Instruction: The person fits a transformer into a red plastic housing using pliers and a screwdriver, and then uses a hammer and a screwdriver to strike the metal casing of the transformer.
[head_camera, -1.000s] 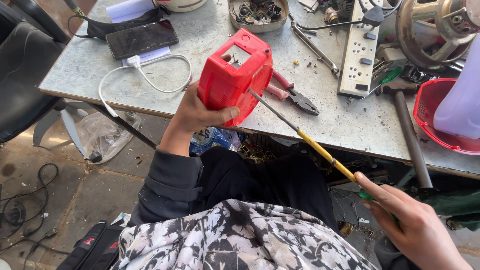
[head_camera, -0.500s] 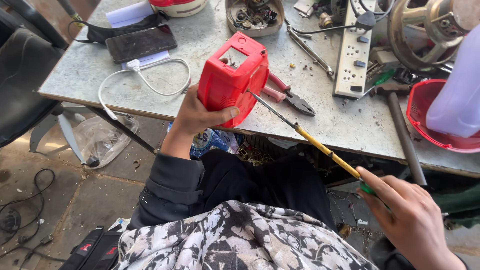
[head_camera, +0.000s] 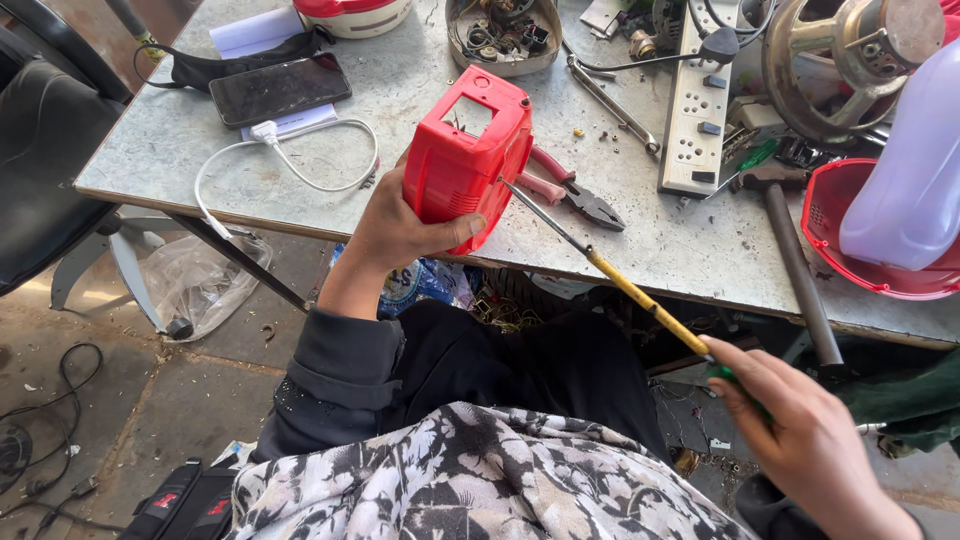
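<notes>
My left hand (head_camera: 400, 232) grips a red plastic casing (head_camera: 465, 150) with a square window on top, held upright at the near edge of the metal table (head_camera: 400, 80). My right hand (head_camera: 805, 440) holds a long screwdriver (head_camera: 610, 270) by its green handle end. Its yellow shaft runs up and left, and the metal tip touches the right side of the casing.
Red-handled pliers (head_camera: 570, 192) lie just right of the casing. On the table are a phone (head_camera: 278, 88), a white cable (head_camera: 290, 160), a bowl of parts (head_camera: 503, 32), a spanner (head_camera: 612, 100), a power strip (head_camera: 700, 100), a hammer (head_camera: 790, 250) and a red tub with a white bottle (head_camera: 905, 180). A black chair (head_camera: 45, 150) stands left.
The view has shifted slightly. My right hand has moved a little with the screwdriver, whose tip stays against the casing. My left hand keeps its grip.
</notes>
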